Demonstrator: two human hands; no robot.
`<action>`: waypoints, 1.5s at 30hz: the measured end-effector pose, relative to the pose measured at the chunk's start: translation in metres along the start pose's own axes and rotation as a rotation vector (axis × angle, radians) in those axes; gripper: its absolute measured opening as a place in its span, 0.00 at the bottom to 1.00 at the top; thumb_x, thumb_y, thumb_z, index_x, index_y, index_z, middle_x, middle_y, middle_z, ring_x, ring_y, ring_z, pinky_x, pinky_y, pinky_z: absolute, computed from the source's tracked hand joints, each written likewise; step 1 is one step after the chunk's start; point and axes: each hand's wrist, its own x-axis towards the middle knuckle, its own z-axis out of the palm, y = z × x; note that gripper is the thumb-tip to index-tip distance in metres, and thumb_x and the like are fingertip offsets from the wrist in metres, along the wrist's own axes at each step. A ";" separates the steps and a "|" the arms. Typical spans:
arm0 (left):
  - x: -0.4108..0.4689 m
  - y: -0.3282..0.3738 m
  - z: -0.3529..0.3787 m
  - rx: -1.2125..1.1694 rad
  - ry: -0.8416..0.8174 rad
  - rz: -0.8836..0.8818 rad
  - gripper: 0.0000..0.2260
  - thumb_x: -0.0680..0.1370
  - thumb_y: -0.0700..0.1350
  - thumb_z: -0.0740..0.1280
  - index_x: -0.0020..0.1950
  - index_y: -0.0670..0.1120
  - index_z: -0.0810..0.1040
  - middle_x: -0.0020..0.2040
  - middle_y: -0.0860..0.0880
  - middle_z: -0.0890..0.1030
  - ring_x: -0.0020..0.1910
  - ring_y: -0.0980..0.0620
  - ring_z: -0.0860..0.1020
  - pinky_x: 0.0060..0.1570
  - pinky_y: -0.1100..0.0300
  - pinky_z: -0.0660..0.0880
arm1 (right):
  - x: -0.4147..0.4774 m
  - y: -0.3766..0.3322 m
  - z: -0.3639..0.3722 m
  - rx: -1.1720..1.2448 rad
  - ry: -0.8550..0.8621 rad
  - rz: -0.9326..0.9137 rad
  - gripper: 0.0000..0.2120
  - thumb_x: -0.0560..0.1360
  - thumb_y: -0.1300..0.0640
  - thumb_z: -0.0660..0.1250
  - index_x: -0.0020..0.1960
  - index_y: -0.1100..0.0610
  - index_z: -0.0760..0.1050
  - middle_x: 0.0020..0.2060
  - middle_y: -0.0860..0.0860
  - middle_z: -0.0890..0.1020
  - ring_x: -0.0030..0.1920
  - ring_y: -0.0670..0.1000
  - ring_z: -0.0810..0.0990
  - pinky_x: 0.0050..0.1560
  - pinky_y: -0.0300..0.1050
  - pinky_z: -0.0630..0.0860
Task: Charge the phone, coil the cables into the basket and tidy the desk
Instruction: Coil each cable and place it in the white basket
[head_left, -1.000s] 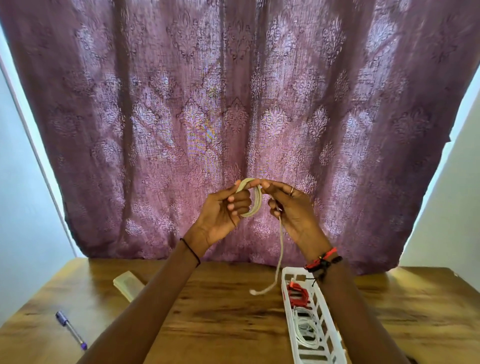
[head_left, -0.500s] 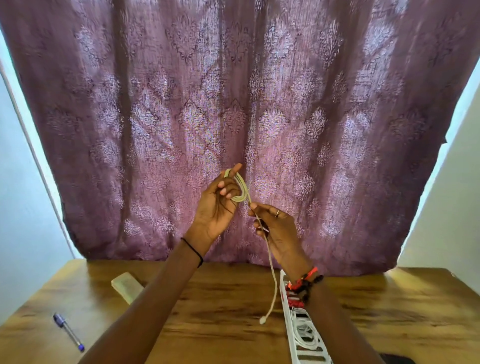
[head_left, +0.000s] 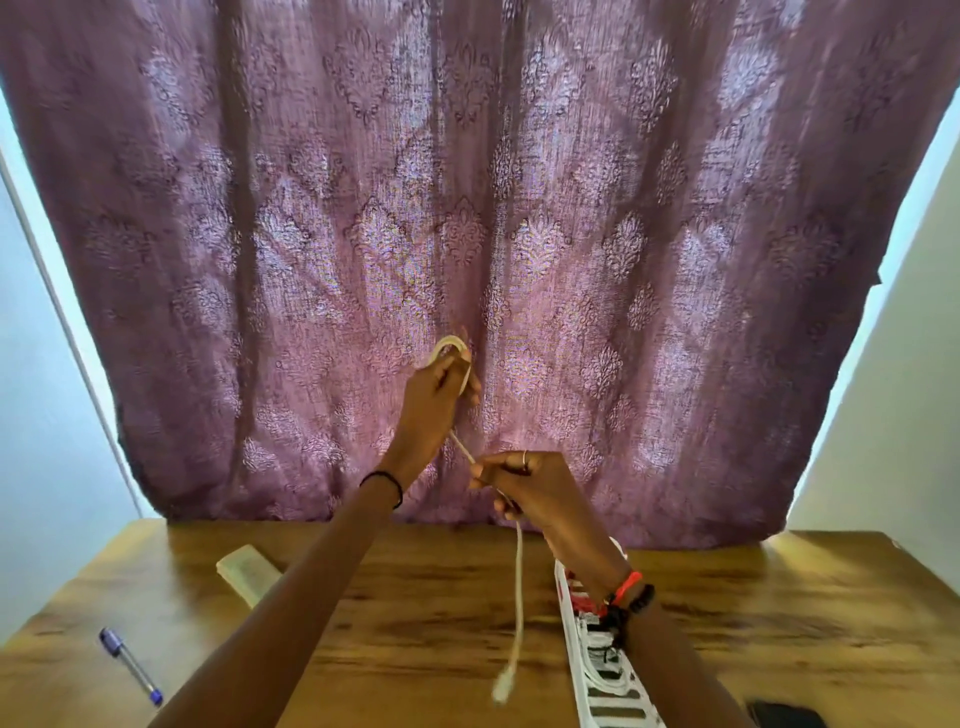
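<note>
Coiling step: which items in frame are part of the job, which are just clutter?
In use:
- left hand, holding the coiled loops
- right hand, feeding the cable
- cream cable, plug end hanging free
- white basket, cables already inside
- dark phone, at the frame's edge

Lying about:
- pen
- cream block
- curtain

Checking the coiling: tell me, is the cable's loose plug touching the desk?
Cannot tell. In the head view the plug dangles blurred in front of the desk.

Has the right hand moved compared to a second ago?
Yes. The right hand has dropped from level with the left hand toward the white slotted plastic basket, drawing the cream cable down.
</note>
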 end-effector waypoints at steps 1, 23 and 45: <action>-0.001 -0.003 -0.002 0.112 -0.040 0.025 0.12 0.81 0.38 0.57 0.40 0.43 0.75 0.27 0.55 0.78 0.26 0.62 0.75 0.36 0.63 0.74 | 0.000 -0.001 -0.003 -0.053 -0.008 -0.027 0.07 0.73 0.63 0.69 0.39 0.54 0.80 0.27 0.49 0.83 0.19 0.41 0.69 0.21 0.33 0.66; -0.046 0.001 -0.001 0.385 -0.580 -0.112 0.11 0.81 0.44 0.58 0.50 0.46 0.80 0.25 0.56 0.71 0.22 0.64 0.68 0.30 0.68 0.66 | 0.021 -0.020 -0.049 -1.138 0.346 -0.645 0.08 0.71 0.54 0.64 0.46 0.50 0.82 0.40 0.48 0.85 0.45 0.55 0.81 0.56 0.52 0.65; -0.069 -0.014 0.019 -0.590 -0.318 -0.575 0.11 0.76 0.44 0.63 0.46 0.43 0.84 0.25 0.54 0.63 0.22 0.60 0.60 0.26 0.68 0.59 | -0.005 0.029 -0.012 -0.548 0.271 -0.300 0.28 0.68 0.53 0.62 0.69 0.53 0.69 0.54 0.53 0.78 0.51 0.51 0.81 0.54 0.45 0.78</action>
